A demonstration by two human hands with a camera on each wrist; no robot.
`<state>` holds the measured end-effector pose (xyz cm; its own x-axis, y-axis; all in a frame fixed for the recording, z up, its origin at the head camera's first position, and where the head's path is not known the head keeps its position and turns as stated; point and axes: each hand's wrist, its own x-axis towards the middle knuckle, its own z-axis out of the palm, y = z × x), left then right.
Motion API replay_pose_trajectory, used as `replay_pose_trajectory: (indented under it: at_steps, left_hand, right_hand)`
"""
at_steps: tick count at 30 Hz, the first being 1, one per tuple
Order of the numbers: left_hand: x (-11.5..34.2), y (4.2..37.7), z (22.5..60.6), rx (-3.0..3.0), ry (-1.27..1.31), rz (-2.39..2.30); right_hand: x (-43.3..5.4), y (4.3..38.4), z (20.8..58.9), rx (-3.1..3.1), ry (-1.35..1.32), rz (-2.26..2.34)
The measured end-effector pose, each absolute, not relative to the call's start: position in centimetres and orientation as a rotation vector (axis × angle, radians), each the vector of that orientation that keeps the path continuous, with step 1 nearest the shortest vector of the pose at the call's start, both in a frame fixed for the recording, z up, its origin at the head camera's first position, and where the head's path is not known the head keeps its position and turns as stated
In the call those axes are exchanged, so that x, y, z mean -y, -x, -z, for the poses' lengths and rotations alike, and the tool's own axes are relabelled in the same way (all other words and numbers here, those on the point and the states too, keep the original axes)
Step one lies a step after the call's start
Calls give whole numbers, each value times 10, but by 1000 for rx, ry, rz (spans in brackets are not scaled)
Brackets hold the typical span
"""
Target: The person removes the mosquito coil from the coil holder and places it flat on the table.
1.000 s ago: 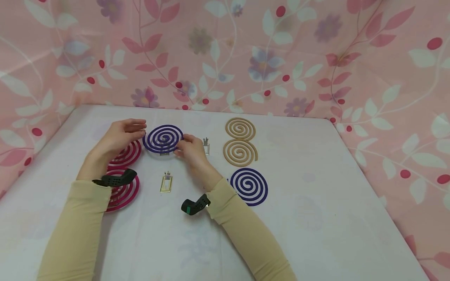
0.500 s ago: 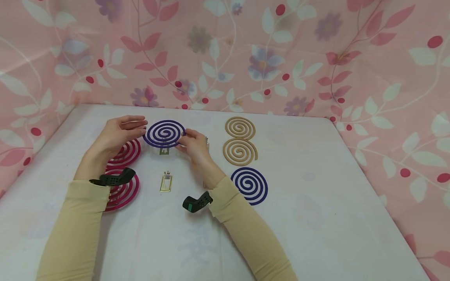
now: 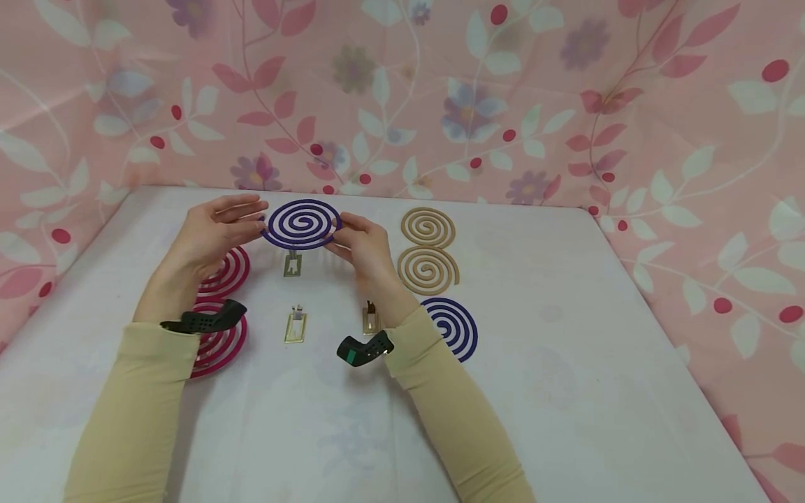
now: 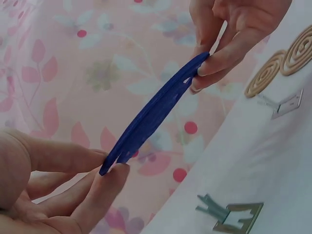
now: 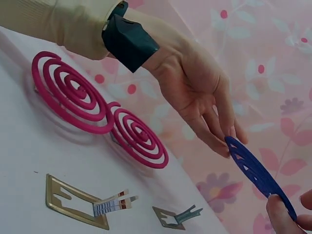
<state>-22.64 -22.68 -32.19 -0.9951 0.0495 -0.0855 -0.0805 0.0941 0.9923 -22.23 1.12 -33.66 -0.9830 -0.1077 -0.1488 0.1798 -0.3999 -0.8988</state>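
A blue-purple mosquito coil (image 3: 305,223) is raised above the table, lying nearly flat in the head view. My left hand (image 3: 214,234) pinches its left rim between thumb and fingers, as the left wrist view shows. The opposite rim is pinched by my right hand (image 3: 367,248). Below the coil (image 4: 156,114) stands a small metal coil stand (image 4: 219,212) with its prongs bent up. Closer to me are two more brass-coloured stands, one at the middle (image 3: 298,316) and one by my right wrist (image 3: 371,309). Another stand (image 4: 292,105), near the tan coils, is hidden behind my right hand in the head view.
Two magenta coils (image 5: 73,87) sit raised off the tabletop at the left, partly behind my left arm. Two tan coils (image 3: 428,269) lie one behind the other right of centre. A second blue-purple coil (image 3: 462,335) is partly covered by my right forearm.
Both hands have lifted the blue-purple coil higher and slightly right, uncovering the stand beneath it. My left fingers have come in to its rim.
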Motion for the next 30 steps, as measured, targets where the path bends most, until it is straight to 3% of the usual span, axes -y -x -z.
replay_pose_trajectory:
  at_steps: [11,30]
  left_hand:
    - [203,220,313,-1900,50,-2404]
    - [166,212,312,-1721,63,-2524]
  right_hand:
    - [-34,230,329,-1568,-81,2551]
    - [-61,239,319,-1486,-87,2630]
